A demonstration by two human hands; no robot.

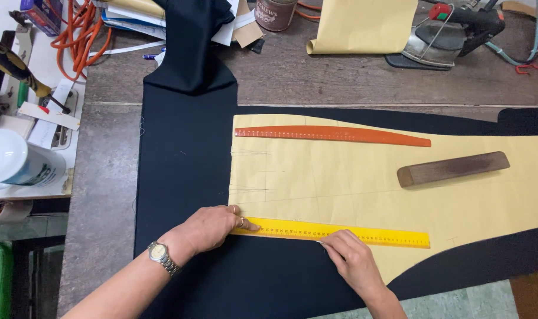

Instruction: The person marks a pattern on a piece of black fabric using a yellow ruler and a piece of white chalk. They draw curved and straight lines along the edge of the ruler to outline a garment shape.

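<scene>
A pale yellow paper pattern [351,177] lies on dark navy cloth [183,171] spread over the table. A yellow ruler [375,234] runs along the pattern's near edge. My left hand [213,227] presses flat on the ruler's left end, fingers spread; a watch sits on that wrist. My right hand [351,260] is at the ruler's near edge around its middle, fingers pinched on a small white marker, probably chalk [320,242], whose tip touches the cloth.
An orange curved ruler [334,135] and a brown wooden block [452,168] rest on the pattern. At the back stand an iron [452,35], a roll of yellow paper [363,26], a tin [275,13] and an orange cable [80,35]. A white bottle [15,162] stands left.
</scene>
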